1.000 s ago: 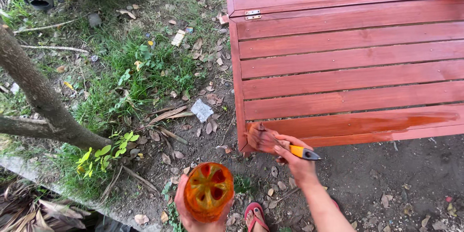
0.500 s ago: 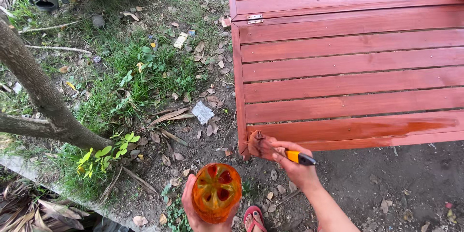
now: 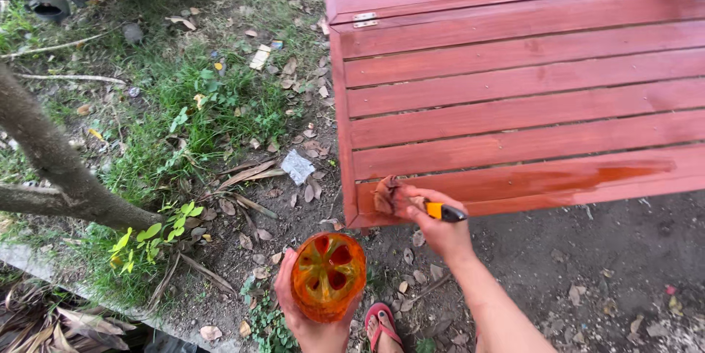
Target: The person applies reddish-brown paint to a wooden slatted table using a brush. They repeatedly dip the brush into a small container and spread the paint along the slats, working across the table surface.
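Gripping a paintbrush, the right hand is closed round its handle, bristles pressed to the lowest slat at the near corner of the red-brown slatted wooden panel. Left hand cups an orange-stained plastic container above leaf-strewn ground; red sandal beside it.

A backyard: grass, bare dirt, a tree trunk, slatted wooden furniture.

One head-worn view — looking steeply down, close over the hands
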